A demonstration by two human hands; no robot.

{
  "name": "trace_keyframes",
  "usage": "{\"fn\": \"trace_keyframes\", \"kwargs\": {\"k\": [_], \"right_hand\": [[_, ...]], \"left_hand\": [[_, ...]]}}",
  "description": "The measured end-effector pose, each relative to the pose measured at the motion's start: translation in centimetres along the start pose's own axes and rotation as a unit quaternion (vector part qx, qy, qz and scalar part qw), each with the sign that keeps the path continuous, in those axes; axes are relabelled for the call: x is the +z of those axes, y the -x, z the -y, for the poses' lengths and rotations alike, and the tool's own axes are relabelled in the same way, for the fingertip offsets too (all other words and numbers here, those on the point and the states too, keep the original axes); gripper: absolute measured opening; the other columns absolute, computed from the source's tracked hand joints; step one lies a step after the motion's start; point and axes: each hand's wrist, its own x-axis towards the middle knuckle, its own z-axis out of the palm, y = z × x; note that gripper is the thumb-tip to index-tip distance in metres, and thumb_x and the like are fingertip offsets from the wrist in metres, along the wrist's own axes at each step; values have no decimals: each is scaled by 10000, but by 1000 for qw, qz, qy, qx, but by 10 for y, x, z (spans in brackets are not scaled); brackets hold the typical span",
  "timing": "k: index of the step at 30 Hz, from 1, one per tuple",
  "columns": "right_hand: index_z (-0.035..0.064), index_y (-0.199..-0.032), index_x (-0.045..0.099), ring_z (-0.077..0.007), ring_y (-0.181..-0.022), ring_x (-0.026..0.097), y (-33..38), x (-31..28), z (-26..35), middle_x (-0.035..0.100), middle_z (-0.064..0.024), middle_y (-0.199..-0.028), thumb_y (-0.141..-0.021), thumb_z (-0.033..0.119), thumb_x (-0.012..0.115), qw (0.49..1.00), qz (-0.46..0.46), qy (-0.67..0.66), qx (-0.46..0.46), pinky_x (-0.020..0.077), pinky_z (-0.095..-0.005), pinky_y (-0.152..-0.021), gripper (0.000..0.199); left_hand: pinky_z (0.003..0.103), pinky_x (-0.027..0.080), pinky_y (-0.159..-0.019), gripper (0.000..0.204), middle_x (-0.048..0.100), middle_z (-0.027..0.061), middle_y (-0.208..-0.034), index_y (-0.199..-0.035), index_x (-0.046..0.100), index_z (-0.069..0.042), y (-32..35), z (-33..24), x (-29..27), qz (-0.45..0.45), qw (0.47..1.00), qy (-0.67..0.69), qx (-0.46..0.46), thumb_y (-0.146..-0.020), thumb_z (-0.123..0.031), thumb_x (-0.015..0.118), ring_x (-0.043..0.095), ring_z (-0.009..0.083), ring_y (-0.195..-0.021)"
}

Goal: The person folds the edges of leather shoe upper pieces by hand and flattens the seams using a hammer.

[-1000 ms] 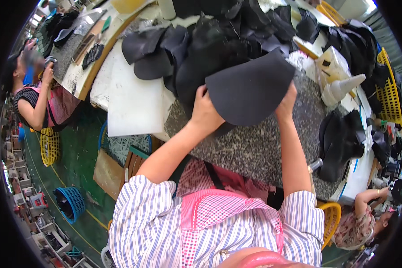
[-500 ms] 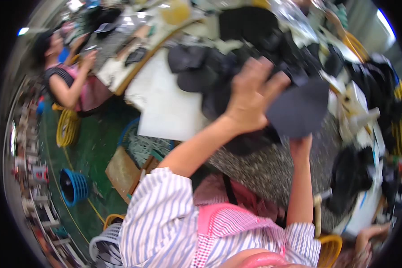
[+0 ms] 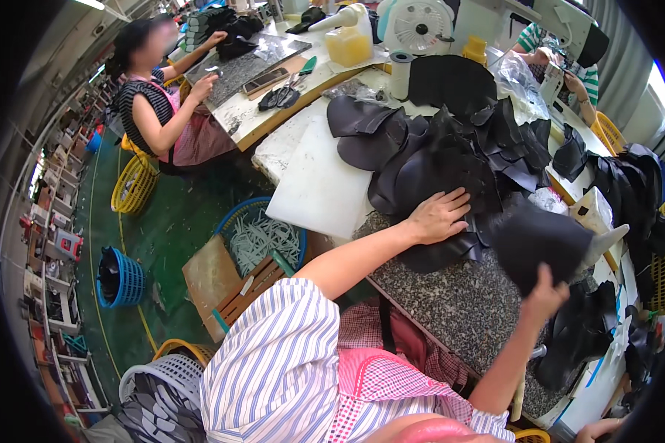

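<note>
Fingers [image 3: 451,203] of the left hand [image 3: 437,218] lie spread and flat on the heap of dark leather pieces [image 3: 451,148], which covers the speckled desk [image 3: 451,295] from the middle toward 12 o'clock. Toward 3 o'clock, the right hand [image 3: 545,294] pinches the lower edge of a single dark leather piece [image 3: 543,240], lifted just above the desk. A white board [image 3: 319,184] lies at 10 o'clock of the left hand, beside the heap.
</note>
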Motion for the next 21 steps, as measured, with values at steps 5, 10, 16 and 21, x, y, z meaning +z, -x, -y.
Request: {"fn": "trace_keyframes", "kwargs": {"k": [5, 10, 16, 21], "right_hand": [[34, -1163, 561, -382, -1109, 495, 60, -56, 94, 493, -217, -1238, -584, -74, 491, 750, 377, 484, -248, 367, -423, -962, 593], [-10, -1291, 360, -414, -1289, 247, 143, -54, 13, 349, -262, -1319, -563, 369, 771, 640, 514, 545, -168, 345, -495, -898, 918], [15, -1340, 312, -413, -1287, 229, 169, -67, 5, 324, -233, -1340, -534, 415, 772, 657, 508, 517, -208, 339, -518, -877, 1011], [32, -1291, 413, -394, -1256, 301, 173, -88, 6, 362, -184, -1351, -578, 341, 755, 735, 461, 470, -162, 340, -497, -931, 848]], "left_hand": [[379, 399, -904, 298, 557, 125, -1125, -1008, 586, -42, -11, -43, -31, 25, 997, -75, 12, -800, -254, 570, 464, 280, -1144], [372, 448, -810, 279, 554, 126, -1094, -913, 603, -78, 32, -136, -12, 146, 967, 101, 182, -736, -294, 605, 504, 271, -1072], [360, 459, -809, 465, 518, 142, -1174, -1101, 567, -94, 90, -135, 4, 1, 973, 57, 224, -721, -360, 597, 501, 285, -1080], [366, 471, -837, 558, 561, 153, -1098, -1089, 545, -1, 85, -137, 25, 89, 959, 172, 205, -708, -399, 629, 539, 299, -1008]]}}
